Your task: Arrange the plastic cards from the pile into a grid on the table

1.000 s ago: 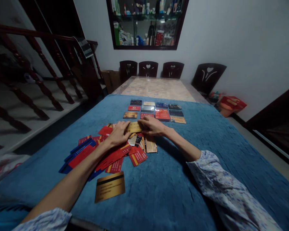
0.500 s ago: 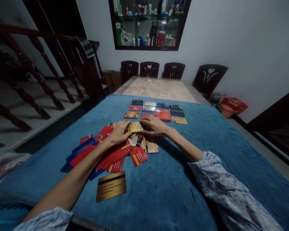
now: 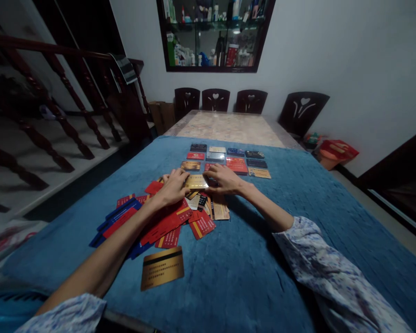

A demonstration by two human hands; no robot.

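A gold card (image 3: 195, 181) is held flat between my left hand (image 3: 172, 186) and my right hand (image 3: 223, 179), each pinching one end. It hovers just above a loose pile of red, blue and gold cards (image 3: 159, 217) on the blue cloth (image 3: 249, 259). Just beyond my hands, several cards lie in neat rows (image 3: 229, 160). One gold card with a black stripe (image 3: 162, 268) lies apart, nearer to me.
The blue cloth covers the near part of a marble-topped table (image 3: 229, 126). Dark chairs (image 3: 215, 99) stand at its far end under a glass wall cabinet (image 3: 213, 34). A wooden stair railing (image 3: 55, 92) runs at left; a red bag (image 3: 338, 150) lies on the floor at right.
Both hands have carried the gold card a little farther away from me, toward the rows of cards. The pile and rows have not moved.
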